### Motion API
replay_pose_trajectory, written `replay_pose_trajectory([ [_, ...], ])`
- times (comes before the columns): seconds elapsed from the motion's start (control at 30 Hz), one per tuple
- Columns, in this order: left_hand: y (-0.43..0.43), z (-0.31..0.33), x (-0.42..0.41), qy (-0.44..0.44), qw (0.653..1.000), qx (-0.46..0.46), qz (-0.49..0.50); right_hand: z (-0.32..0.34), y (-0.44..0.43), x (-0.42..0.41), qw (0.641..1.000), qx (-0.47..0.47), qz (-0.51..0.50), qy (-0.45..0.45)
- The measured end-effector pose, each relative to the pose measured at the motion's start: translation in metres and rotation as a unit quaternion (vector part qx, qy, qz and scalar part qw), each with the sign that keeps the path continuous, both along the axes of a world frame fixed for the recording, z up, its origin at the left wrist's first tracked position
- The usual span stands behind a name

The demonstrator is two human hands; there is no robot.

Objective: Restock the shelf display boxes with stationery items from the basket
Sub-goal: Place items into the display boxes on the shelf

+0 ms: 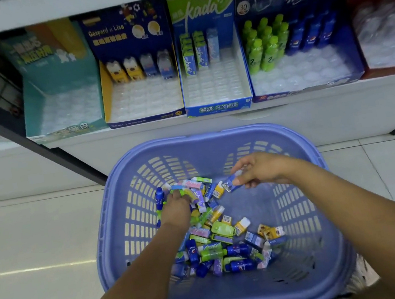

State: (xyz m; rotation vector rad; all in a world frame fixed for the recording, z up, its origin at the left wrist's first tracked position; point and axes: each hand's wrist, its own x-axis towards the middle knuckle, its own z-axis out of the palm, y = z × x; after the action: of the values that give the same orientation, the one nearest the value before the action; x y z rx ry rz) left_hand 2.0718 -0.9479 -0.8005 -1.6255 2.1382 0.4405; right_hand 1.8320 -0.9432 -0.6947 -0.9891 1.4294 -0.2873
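A purple plastic basket (116,228) stands on the floor below the shelf and holds a heap of small erasers (220,243) shaped like bottles and cartons. My left hand (174,209) reaches down into the far left of the heap, its fingers curled around green and blue items. My right hand (261,169) hovers over the far side of the basket and pinches a blue and white carton eraser (231,184). On the shelf stand several display boxes: a teal box (61,103), a Gaspard et Lisa box (142,98), a Kada box (215,87) and a bottle-eraser box (305,69).
A red display box (386,31) sits at the shelf's right end. The white shelf base (214,131) rises just behind the basket. A dark shelf upright (37,147) runs diagonally at left. Tiled floor (38,237) lies on both sides of the basket.
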Motion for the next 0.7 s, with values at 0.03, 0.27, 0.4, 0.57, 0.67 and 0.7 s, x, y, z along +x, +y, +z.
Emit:
replay_pose_trajectory([
  [0.03,0.001,0.000,0.002,0.006,1.000,-0.007,0.000,0.007,0.000,-0.001,0.999,-0.003,-0.023,-0.034],
  [0.27,0.003,0.021,-0.004,0.173,0.972,0.012,0.157,0.073,-0.009,-0.005,0.976,-0.085,-0.043,-0.194],
  [0.4,-0.023,0.065,-0.015,0.290,0.934,0.098,0.184,0.113,-0.032,0.002,0.946,-0.254,-0.136,-0.146],
  [0.57,-0.047,0.134,-0.016,0.458,0.823,0.209,0.261,0.136,-0.075,0.021,0.891,-0.430,-0.144,0.035],
  [0.67,-0.057,0.165,-0.009,0.502,0.809,0.150,0.265,0.136,-0.106,0.047,0.852,-0.495,-0.119,0.119],
  [0.7,-0.061,0.173,-0.005,0.518,0.800,0.131,0.275,0.137,-0.116,0.057,0.839,-0.514,-0.108,0.138],
])
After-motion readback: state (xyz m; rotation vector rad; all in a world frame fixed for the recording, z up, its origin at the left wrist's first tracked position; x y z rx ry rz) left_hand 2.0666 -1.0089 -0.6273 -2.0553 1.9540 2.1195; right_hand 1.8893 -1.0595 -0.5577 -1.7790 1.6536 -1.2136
